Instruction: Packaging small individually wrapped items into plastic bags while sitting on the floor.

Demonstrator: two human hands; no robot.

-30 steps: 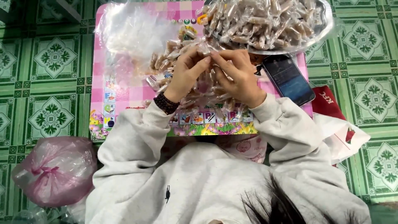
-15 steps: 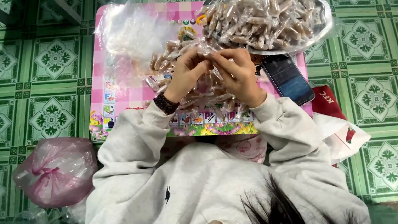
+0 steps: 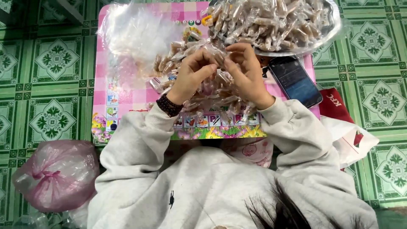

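Since the earlier frame, we see almost no displacement: both hands remain together over the centre of the table, and only the fingertips have shifted slightly on the piece between them.

We list the items by size. Green patterned floor tiles point(image 3: 51, 59) surround the work area. On them stands a pink checked low table point(image 3: 127, 91) with a picture strip along its near edge. A tied pink plastic bag point(image 3: 55, 174) lies on the floor at the left. A round tray point(image 3: 335, 25) heaped with wrapped sweets sits at the table's far right corner. A clear plastic bag point(image 3: 135, 34) lies at the far left. A pile of wrapped sweets point(image 3: 169, 63) covers the table centre. A dark phone point(image 3: 294, 80) lies just beside the right wrist.

We see the left hand point(image 3: 190, 78) and the right hand point(image 3: 246, 72) with fingers curled and fingertips pressed together, pinching one wrapped sweet point(image 3: 217, 57) between them, above the pile.
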